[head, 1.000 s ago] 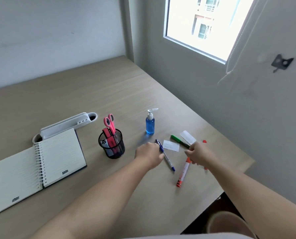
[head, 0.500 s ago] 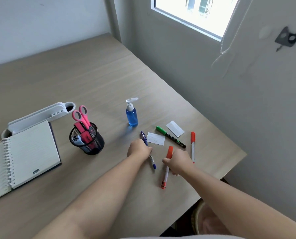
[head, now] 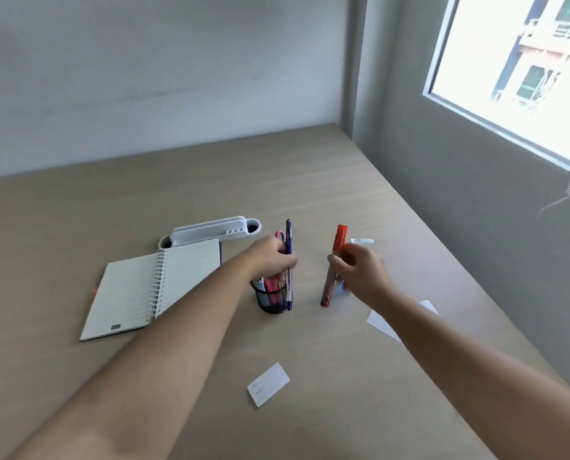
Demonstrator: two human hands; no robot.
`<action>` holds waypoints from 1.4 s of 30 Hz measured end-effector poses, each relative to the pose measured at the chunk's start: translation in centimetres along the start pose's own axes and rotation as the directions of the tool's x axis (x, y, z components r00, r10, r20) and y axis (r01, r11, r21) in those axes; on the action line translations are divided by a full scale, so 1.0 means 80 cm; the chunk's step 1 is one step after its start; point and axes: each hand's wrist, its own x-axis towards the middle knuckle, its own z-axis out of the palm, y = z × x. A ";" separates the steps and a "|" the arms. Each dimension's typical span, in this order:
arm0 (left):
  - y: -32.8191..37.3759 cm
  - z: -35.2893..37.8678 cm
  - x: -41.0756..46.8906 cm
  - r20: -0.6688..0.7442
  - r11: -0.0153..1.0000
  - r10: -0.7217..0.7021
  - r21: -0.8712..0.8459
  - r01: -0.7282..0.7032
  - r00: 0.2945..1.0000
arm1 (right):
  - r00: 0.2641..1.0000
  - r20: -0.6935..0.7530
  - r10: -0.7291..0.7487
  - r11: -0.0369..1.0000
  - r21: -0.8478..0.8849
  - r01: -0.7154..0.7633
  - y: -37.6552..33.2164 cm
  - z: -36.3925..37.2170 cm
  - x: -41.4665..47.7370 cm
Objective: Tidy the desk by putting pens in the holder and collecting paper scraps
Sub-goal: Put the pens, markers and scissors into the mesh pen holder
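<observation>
My left hand (head: 272,257) grips a blue pen (head: 288,237) upright, right over the black mesh holder (head: 272,302), which has pink items inside. My right hand (head: 359,272) holds an orange marker (head: 338,240) upright, a little to the right of the holder and above the desk. A white paper scrap (head: 268,384) lies near the front of the desk. Two more scraps, one (head: 383,325) and another (head: 429,307), lie on the right, partly hidden by my right forearm.
An open spiral notebook (head: 154,290) lies left of the holder, with a white desk organiser (head: 217,232) behind it. The pump of a sanitizer bottle (head: 363,241) shows behind my right hand. Walls close off the desk (head: 111,200) behind and on the right.
Both hands have lifted their pens off the desk and moved left to the holder. The pens now stand upright. The camera has turned left and up.
</observation>
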 end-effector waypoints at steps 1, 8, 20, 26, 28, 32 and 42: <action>-0.009 -0.018 0.001 -0.050 1.000 0.008 -0.018 -0.009 0.999 | 0.999 -0.002 -0.036 0.999 0.012 0.036 -0.016 0.011 0.011; -0.061 -0.027 0.011 -0.154 0.997 0.043 -0.063 -0.053 0.987 | 0.991 0.084 -0.103 0.979 -0.169 0.116 -0.053 0.086 0.043; -0.088 -0.002 0.034 -0.265 0.987 0.159 0.074 -0.145 0.951 | 0.969 0.244 0.035 0.845 -0.525 0.102 -0.021 0.126 0.065; -0.088 -0.003 0.037 -0.350 0.967 0.195 0.225 -0.120 0.916 | 0.987 0.159 -0.036 0.813 -0.569 0.121 -0.017 0.125 0.059; -0.088 -0.005 0.033 -0.410 0.966 0.225 0.214 -0.147 0.884 | 0.990 0.103 -0.096 0.848 -0.512 0.136 -0.014 0.114 0.055; -0.076 -0.004 0.024 -0.528 0.932 0.360 0.247 -0.267 0.769 | 0.977 0.004 -0.213 0.882 -0.428 0.194 -0.001 0.083 0.039; 0.070 0.157 -0.003 -0.044 0.710 0.629 0.439 -0.550 0.776 | 0.890 -0.448 0.080 0.903 -0.345 -0.255 0.131 -0.106 -0.047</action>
